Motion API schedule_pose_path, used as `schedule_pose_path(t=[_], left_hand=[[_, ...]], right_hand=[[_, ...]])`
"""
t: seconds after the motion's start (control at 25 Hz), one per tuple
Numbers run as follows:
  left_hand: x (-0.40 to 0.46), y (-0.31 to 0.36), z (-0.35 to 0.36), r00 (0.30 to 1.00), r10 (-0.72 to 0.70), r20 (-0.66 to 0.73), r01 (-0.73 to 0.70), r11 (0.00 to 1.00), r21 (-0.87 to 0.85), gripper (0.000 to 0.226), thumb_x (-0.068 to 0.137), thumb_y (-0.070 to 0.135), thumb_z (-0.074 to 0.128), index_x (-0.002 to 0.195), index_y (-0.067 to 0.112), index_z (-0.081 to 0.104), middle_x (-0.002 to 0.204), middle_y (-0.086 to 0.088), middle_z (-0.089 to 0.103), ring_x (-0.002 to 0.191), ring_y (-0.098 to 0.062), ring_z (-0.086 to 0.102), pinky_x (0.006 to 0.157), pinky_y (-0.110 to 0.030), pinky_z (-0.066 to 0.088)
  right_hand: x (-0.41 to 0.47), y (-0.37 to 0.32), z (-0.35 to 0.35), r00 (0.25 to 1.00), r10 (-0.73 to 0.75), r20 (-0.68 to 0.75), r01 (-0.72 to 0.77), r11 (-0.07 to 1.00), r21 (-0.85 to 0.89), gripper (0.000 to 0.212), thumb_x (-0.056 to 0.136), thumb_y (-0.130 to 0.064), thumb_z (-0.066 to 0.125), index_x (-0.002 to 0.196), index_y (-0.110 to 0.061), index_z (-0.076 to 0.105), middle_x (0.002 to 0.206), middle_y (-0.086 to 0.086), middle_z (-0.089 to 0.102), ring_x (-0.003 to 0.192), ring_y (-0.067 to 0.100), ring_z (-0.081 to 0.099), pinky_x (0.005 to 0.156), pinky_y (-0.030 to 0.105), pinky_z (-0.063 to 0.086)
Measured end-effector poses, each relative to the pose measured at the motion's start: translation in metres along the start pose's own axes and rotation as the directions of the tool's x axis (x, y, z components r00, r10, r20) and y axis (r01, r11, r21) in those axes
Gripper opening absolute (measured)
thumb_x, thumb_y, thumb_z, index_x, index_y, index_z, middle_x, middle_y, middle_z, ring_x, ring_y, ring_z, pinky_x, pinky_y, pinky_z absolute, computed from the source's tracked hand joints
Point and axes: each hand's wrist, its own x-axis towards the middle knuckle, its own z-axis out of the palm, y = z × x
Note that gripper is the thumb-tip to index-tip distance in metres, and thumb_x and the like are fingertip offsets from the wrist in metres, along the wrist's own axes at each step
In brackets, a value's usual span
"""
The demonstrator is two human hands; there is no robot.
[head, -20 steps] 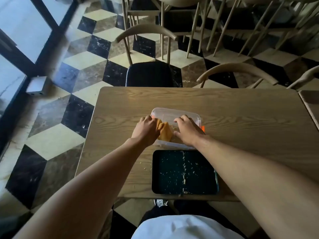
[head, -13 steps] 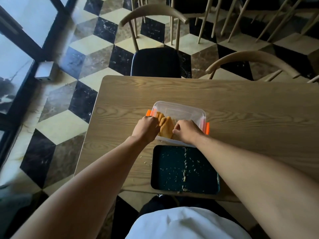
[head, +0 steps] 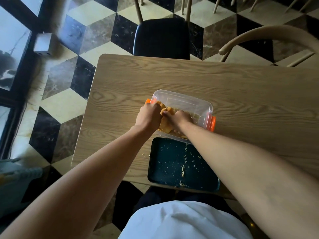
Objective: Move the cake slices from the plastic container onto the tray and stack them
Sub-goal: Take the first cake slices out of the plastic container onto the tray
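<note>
Reaching into the clear plastic container (head: 186, 102) just beyond the dark tray (head: 165, 169), the left hand (head: 148, 116) and right hand (head: 181, 119) close fingers on golden cake slices (head: 164, 124); no writing legible, slice orientation unclear.

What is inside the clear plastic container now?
Golden cake slices lie in the plastic container, at its left side. The left hand and right hand cover most of them, so their number cannot be told.
</note>
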Motion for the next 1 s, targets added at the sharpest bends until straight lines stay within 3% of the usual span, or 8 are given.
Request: schedule_pose_path(t=[0.12,0.28,0.36,0.56,0.8,1.0], left_hand=[[0.006,0.001,0.003,1.0,0.003,-0.001,-0.003,1.0,0.022,0.013,0.089,0.009,0.062,0.097,0.0,0.068,0.078,-0.013,0.053,0.067,-0.031,0.05,0.056,-0.034,0.04],[0.009,0.004,0.004,0.997,0.065,0.039,-0.068,0.995,0.068,0.011,0.089,0.005,0.061,0.091,0.004,0.071,0.093,-0.016,0.065,0.072,-0.028,0.048,0.059,-0.037,0.05],[0.011,0.005,0.006,0.997,0.067,0.04,-0.07,0.995,0.073,0.011,0.089,0.006,0.061,0.092,0.006,0.071,0.096,-0.016,0.064,0.07,-0.029,0.051,0.058,-0.038,0.051],[0.013,0.007,0.01,0.994,0.108,0.006,-0.108,0.993,0.04,0.01,0.089,0.011,0.064,0.092,0.002,0.066,0.096,-0.017,0.062,0.071,-0.03,0.052,0.058,-0.033,0.038],[0.012,0.016,0.019,0.992,0.122,-0.026,-0.123,0.992,-0.014,0.017,0.091,0.013,0.063,0.102,0.0,0.059,0.084,-0.017,0.065,0.065,-0.027,0.052,0.052,-0.034,0.04],[0.012,0.026,0.02,0.986,0.164,0.023,-0.165,0.985,0.048,0.022,0.087,0.007,0.063,0.107,-0.001,0.056,0.09,-0.018,0.068,0.075,-0.03,0.061,0.059,-0.037,0.046]], right_hand=[[0.004,-0.001,0.002,1.0,0.012,0.022,-0.011,1.0,-0.012,0.075,0.091,-0.07,0.043,0.109,-0.001,0.067,0.12,0.026,0.068,0.098,0.035,0.068,0.091,0.043,0.051],[0.002,0.002,-0.001,1.0,-0.01,-0.001,0.01,0.999,-0.051,0.071,0.09,-0.071,0.042,0.099,-0.007,0.07,0.1,0.017,0.075,0.088,0.033,0.071,0.086,0.043,0.058],[0.0,0.005,-0.003,1.0,0.003,0.007,-0.003,0.999,-0.054,0.071,0.089,-0.072,0.041,0.1,-0.008,0.07,0.099,0.016,0.074,0.088,0.034,0.071,0.085,0.043,0.058],[-0.003,0.014,-0.006,1.0,-0.013,-0.01,0.013,1.0,-0.012,0.065,0.09,-0.069,0.042,0.1,-0.012,0.071,0.096,0.012,0.075,0.086,0.031,0.071,0.085,0.043,0.057],[-0.008,0.019,-0.012,0.997,0.037,-0.064,-0.031,0.996,0.087,0.054,0.088,-0.062,0.048,0.07,-0.014,0.067,0.062,0.004,0.071,0.057,0.022,0.071,0.067,0.035,0.061],[-0.008,0.019,-0.011,0.983,0.109,-0.149,-0.097,0.992,0.086,0.046,0.092,-0.052,0.052,0.076,-0.011,0.067,0.062,0.005,0.071,0.044,0.023,0.07,0.044,0.029,0.059]])
